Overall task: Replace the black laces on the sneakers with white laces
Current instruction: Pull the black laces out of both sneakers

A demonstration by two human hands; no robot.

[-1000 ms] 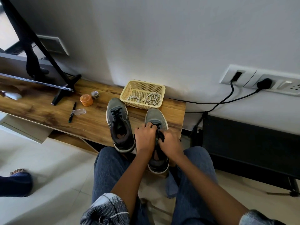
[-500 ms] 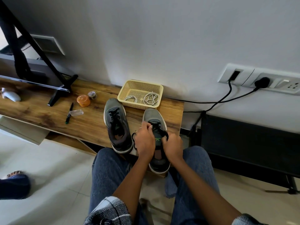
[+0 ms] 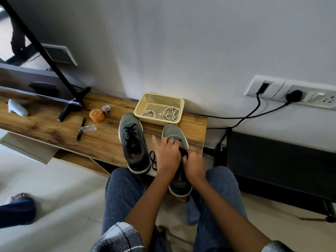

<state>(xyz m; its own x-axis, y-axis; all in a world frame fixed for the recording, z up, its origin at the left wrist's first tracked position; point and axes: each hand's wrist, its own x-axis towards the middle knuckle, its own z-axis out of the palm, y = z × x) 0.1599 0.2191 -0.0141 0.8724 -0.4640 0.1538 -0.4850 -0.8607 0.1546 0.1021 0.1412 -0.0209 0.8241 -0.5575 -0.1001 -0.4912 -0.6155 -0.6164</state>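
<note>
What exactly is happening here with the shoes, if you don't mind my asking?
A seated person is unlacing the right-hand grey sneaker on the wooden shelf. The right hand grips its black lace; the left hand works beside it, fingers spread. The other sneaker remains laced. White laces wait in the yellow basket.

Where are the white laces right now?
In the head view, the white laces lie coiled in the yellow basket against the wall, just behind the two sneakers.
</note>
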